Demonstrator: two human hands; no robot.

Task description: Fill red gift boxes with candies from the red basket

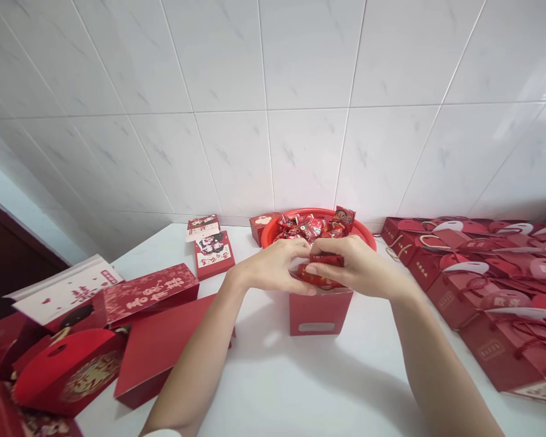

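Red packets (322,271) atop red box (318,314)

head cam, fwd-down, close over table (300,388)

From my feed: two slim forearms, bare to the wrist, ending in the left hand (273,267) and right hand (361,273) — slender fingers, short nails (as far as I can tell). A white sleeve (162,432) edge caps the left arm.
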